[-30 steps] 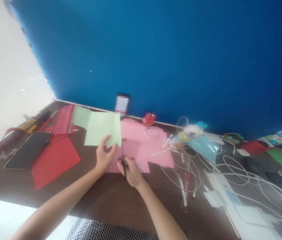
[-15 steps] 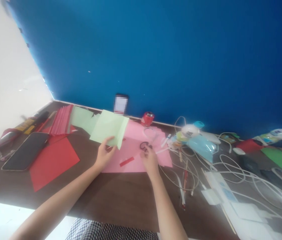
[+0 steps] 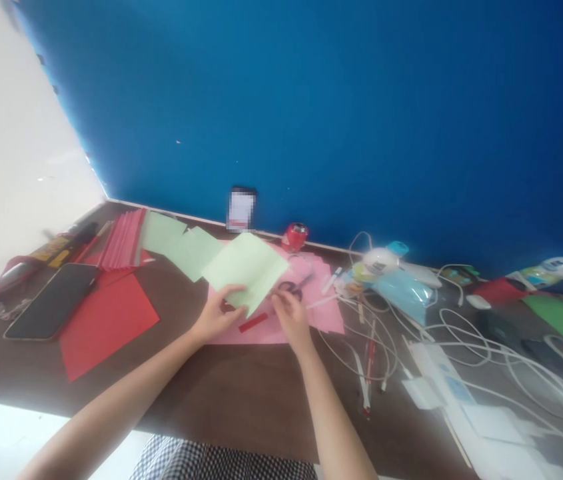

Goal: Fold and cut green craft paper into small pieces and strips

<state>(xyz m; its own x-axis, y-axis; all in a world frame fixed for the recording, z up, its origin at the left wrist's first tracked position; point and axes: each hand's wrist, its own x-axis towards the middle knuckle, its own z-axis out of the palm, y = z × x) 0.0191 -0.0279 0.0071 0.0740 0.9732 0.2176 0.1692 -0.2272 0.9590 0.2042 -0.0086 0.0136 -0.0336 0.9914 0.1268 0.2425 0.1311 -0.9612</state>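
Note:
In my left hand [image 3: 218, 317] a pale green sheet of paper [image 3: 246, 267] is pinched at its near edge, tilted above the pink paper [image 3: 318, 313]. My right hand [image 3: 292, 321] is at the sheet's right edge with thumb and fingers together; whether they grip the edge is hard to make out. Just behind those fingers lie dark-handled scissors [image 3: 293, 288] on the pink paper. Below the green sheet is a small red strip [image 3: 252, 323]. Another green sheet [image 3: 196, 253] lies to the left of the held one.
A black phone [image 3: 51, 300], a red sheet [image 3: 111, 327] and a folded pink-red paper stack [image 3: 124, 240] are on the left. A red round container [image 3: 295, 237] stands by the blue wall. White cables [image 3: 461, 340], a glue bottle [image 3: 381, 261] and a power strip [image 3: 461, 400] crowd the right.
The green sheet has turned and moved right and toward me in my left hand. My right hand has left the scissors' handles and come slightly left to the sheet's edge.

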